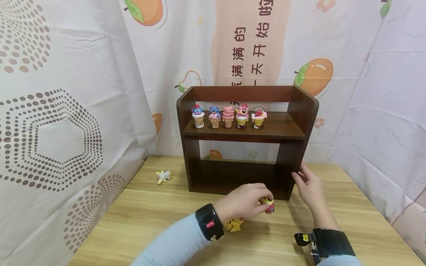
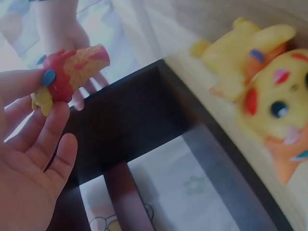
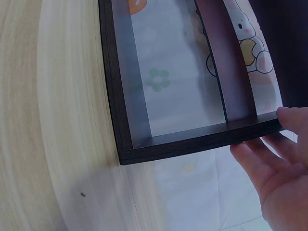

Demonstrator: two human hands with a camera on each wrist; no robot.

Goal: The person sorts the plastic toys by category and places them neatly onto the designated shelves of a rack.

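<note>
Figurines [image 1: 228,115], 5 on the shelf [image 1: 246,137], risked toppling if the right hand [image 1: 309,186], half-curled round its side, jolted it; in front, the left hand [image 1: 245,200] pinched 1 more figurine [image 1: 269,207].

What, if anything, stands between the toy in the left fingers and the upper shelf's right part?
Nothing visible blocks the toy; the upper shelf, higher up, is open in front, and its five figures stand left of that part.

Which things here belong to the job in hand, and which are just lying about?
Likely the job:
figurine in the left hand
brown shelf
five figurines on it
yellow figurine, loose
white toy, loose

Apparently just there:
printed fabric
black wristbands
</note>
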